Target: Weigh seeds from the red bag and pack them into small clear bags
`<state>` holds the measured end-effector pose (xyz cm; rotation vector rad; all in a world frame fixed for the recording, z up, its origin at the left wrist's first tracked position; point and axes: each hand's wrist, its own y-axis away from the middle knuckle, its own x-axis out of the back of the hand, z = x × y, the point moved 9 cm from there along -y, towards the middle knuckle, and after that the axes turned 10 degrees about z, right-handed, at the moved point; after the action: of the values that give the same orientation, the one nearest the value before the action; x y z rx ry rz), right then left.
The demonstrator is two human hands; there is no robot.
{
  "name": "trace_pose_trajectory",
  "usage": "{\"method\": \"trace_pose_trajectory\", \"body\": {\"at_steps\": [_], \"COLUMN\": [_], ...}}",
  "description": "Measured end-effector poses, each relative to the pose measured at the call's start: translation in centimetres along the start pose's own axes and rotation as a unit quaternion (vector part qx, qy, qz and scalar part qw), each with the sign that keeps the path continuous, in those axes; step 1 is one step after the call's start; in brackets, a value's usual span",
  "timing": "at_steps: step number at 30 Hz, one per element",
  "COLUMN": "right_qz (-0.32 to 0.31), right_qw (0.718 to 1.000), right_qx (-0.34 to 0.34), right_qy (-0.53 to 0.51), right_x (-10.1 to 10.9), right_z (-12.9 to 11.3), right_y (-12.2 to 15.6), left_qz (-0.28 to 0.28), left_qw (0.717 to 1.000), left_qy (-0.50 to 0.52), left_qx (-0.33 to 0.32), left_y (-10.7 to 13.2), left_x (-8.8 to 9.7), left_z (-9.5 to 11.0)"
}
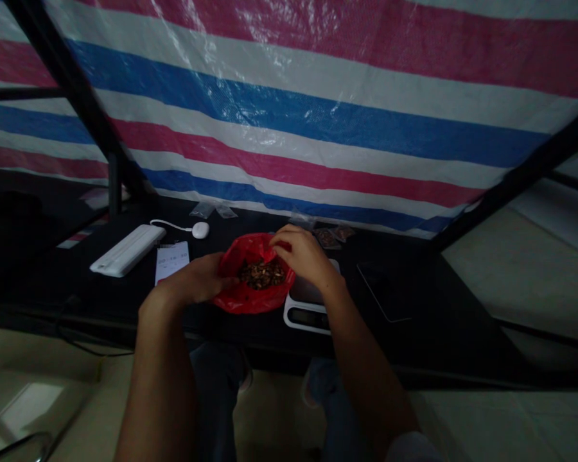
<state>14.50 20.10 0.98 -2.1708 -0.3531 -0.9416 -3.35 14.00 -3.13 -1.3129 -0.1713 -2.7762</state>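
Note:
A red plastic bag (243, 296) lies open on the black table, with brown dried bits (262, 274) inside. My left hand (200, 278) grips the bag's left edge, fingers curled round it. My right hand (302, 253) is over the bag's right rim, fingers bent down into the opening in a pinch; what they hold is hidden. Under my right wrist stands a white kitchen scale (308, 308) with a dark display.
A white power bank (128, 250) with a cable and small white puck (200, 230) lies at the left, a paper slip (171, 260) beside it. Small clear pouches (334, 236) lie at the back. A dark tablet (388, 292) lies right. A striped tarp (318, 115) hangs behind.

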Motion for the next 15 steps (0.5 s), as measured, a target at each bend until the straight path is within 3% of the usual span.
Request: {"method": "trace_pose_trajectory", "body": {"at_steps": [2, 6, 10, 13, 15], "right_qz": [0.007, -0.009, 0.075, 0.127, 0.143], "right_qw": [1.000, 0.997, 0.991, 0.962, 0.924], "right_qx": [-0.027, -0.069, -0.086, -0.154, -0.230], "right_qy": [0.012, 0.022, -0.075, -0.186, -0.270], "right_x": [0.0, -0.6, 0.8, 0.9, 0.2], "right_z": [0.4, 1.3, 1.7, 3.1, 4.5], "right_y": [0.1, 0.5, 0.1, -0.2, -0.2], "left_qz": [-0.029, -0.035, -0.061, -0.073, -0.027], "left_qw": [1.000, 0.999, 0.996, 0.991, 0.994], "left_qy": [0.011, -0.007, -0.007, 0.010, 0.000], "left_qx": [0.007, 0.017, 0.067, 0.107, 0.105], "left_y": [0.0, -0.1, 0.9, 1.6, 1.5], "left_x": [-0.5, -0.5, -0.4, 0.0, 1.4], "left_z": [-0.1, -0.6, -1.2, -1.8, -2.1]}}
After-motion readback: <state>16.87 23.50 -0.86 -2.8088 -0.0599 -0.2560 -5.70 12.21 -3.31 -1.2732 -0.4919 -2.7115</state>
